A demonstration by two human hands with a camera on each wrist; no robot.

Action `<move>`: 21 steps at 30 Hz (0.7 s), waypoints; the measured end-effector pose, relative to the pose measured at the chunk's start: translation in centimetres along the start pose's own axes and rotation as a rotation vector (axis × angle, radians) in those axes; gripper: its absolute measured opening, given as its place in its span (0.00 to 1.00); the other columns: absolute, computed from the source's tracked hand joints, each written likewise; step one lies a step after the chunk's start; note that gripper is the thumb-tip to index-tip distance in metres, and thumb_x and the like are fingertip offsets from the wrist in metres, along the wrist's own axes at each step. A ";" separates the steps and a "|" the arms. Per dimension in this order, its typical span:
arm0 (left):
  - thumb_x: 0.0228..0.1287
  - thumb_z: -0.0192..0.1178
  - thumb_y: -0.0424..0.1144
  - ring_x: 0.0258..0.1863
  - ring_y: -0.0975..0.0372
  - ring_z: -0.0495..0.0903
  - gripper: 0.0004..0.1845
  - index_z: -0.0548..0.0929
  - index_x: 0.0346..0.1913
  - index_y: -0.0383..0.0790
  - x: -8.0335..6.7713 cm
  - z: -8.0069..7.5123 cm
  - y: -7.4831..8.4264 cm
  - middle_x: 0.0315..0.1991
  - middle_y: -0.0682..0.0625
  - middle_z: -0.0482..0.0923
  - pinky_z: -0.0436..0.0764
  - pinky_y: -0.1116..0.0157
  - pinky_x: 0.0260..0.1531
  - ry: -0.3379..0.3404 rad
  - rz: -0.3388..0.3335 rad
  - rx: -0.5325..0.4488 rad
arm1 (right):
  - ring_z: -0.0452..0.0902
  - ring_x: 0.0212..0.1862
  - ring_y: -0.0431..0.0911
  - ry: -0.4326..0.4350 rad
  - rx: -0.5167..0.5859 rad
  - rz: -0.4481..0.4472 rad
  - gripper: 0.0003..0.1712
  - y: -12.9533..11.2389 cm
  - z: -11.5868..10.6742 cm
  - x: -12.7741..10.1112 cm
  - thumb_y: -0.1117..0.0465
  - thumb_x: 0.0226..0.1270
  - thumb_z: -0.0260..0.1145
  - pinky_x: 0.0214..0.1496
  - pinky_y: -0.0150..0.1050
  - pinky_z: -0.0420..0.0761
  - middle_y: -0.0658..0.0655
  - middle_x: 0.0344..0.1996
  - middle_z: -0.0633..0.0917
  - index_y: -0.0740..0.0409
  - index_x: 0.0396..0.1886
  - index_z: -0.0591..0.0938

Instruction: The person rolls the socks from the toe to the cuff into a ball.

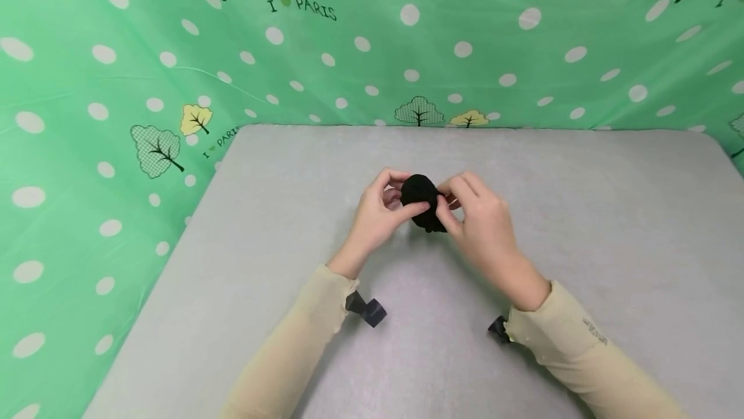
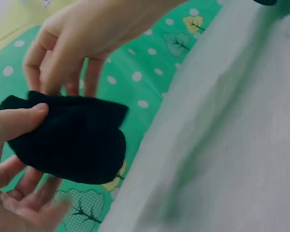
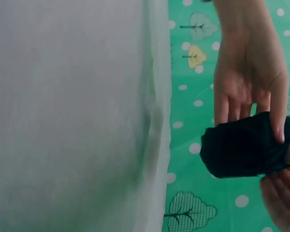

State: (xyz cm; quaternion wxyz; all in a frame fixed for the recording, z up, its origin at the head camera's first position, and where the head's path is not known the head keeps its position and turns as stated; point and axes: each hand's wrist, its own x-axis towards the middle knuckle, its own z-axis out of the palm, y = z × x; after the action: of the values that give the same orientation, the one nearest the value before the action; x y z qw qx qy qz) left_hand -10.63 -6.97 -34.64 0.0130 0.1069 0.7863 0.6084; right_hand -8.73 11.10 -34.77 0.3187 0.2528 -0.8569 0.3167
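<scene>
A small rounded bundle of soft black fabric, like a rolled-up pair of socks, is held between both hands above the table. My left hand grips its left side, thumb on the near face and fingers behind. At its right edge, my right hand pinches the fabric between thumb and fingers. In the left wrist view the bundle shows a folded upper edge with a loose corner sticking out. The right wrist view shows the left thumb lying across the bundle; the right fingertips are partly cut off there.
A grey cloth-covered table lies under the hands. Behind it and to its left hangs a green polka-dot curtain with tree prints. Small dark devices sit at the wrists, by the cream sleeves.
</scene>
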 end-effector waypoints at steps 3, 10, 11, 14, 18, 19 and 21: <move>0.58 0.70 0.32 0.41 0.51 0.82 0.19 0.76 0.51 0.36 0.2 0.4 -0.2 0.45 0.41 0.78 0.83 0.57 0.44 0.035 0.003 0.034 | 0.82 0.30 0.48 0.022 0.016 -0.073 0.02 -0.2 0.2 -0.1 0.71 0.61 0.65 0.32 0.41 0.83 0.58 0.30 0.82 0.62 0.31 0.81; 0.59 0.67 0.35 0.45 0.53 0.79 0.18 0.75 0.51 0.37 0.2 1.1 -0.1 0.48 0.42 0.78 0.82 0.54 0.48 0.080 0.010 0.210 | 0.81 0.30 0.48 -0.009 0.000 -0.066 0.06 -0.2 0.6 -0.9 0.74 0.59 0.68 0.30 0.39 0.82 0.59 0.30 0.81 0.64 0.34 0.79; 0.59 0.67 0.36 0.46 0.53 0.79 0.19 0.75 0.52 0.36 0.1 1.1 0.0 0.50 0.42 0.77 0.83 0.55 0.49 0.063 -0.001 0.204 | 0.81 0.29 0.48 -0.018 -0.006 -0.039 0.06 0.0 0.5 -0.9 0.73 0.60 0.68 0.29 0.40 0.82 0.60 0.29 0.81 0.65 0.35 0.79; 0.63 0.67 0.39 0.53 0.53 0.80 0.23 0.73 0.58 0.38 -0.3 0.9 0.7 0.58 0.43 0.74 0.83 0.58 0.49 -0.012 -0.058 0.139 | 0.81 0.29 0.49 -0.046 0.009 0.061 0.06 0.8 0.1 -0.6 0.72 0.62 0.66 0.29 0.41 0.81 0.60 0.29 0.82 0.65 0.37 0.78; 0.63 0.68 0.40 0.53 0.54 0.82 0.22 0.72 0.57 0.41 -0.5 0.5 0.9 0.60 0.45 0.80 0.82 0.62 0.47 -0.061 -0.110 0.044 | 0.81 0.30 0.48 -0.040 0.078 0.126 0.06 1.7 -0.2 -0.4 0.72 0.62 0.65 0.30 0.43 0.83 0.61 0.30 0.83 0.66 0.38 0.78; 0.62 0.69 0.40 0.51 0.55 0.82 0.22 0.72 0.55 0.42 -0.4 0.5 0.8 0.57 0.45 0.82 0.82 0.64 0.45 -0.055 -0.111 0.040 | 0.81 0.30 0.48 -0.032 0.098 0.125 0.06 1.7 -0.2 -0.5 0.73 0.62 0.65 0.31 0.44 0.84 0.61 0.30 0.83 0.67 0.38 0.79; 0.60 0.70 0.40 0.44 0.56 0.82 0.22 0.73 0.52 0.42 -0.3 0.6 0.5 0.48 0.44 0.86 0.79 0.67 0.42 -0.028 -0.077 0.069 | 0.80 0.30 0.47 -0.012 0.124 0.101 0.05 1.7 0.0 -0.6 0.73 0.62 0.64 0.31 0.42 0.83 0.60 0.29 0.83 0.66 0.37 0.80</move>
State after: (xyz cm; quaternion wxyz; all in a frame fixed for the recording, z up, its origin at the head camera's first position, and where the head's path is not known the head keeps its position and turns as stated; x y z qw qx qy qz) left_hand -10.18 -6.32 -34.35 0.0435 0.0855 0.8102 0.5783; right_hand -9.38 12.39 -35.82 0.2809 0.2303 -0.8492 0.3833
